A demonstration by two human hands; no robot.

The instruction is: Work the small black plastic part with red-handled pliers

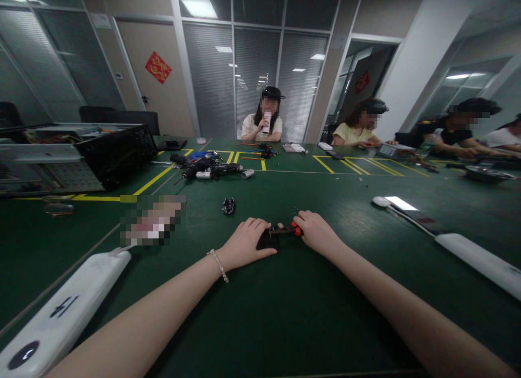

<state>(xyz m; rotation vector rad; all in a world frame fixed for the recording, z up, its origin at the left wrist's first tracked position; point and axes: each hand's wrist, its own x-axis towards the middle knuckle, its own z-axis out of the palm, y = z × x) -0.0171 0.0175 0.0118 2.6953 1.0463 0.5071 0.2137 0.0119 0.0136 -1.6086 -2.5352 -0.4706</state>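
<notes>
My left hand [247,242] is closed around a small black part [268,240] and keeps it down on the green table. What kind of part it is cannot be made out, as my fingers cover much of it. My right hand [315,232] grips red-handled pliers [290,231], whose dark jaws point left and reach the black part. A thin wire end sticks up beside my right fingers. Beyond my hands lies a small black and silver piece [228,206], touched by neither hand.
A pile of black tools and cables [207,166] lies farther back on the table [260,323]. An opened computer case [81,158] stands at the left. White long devices [65,313] flank my arms. Several people sit across the table, one holding a cup [266,121].
</notes>
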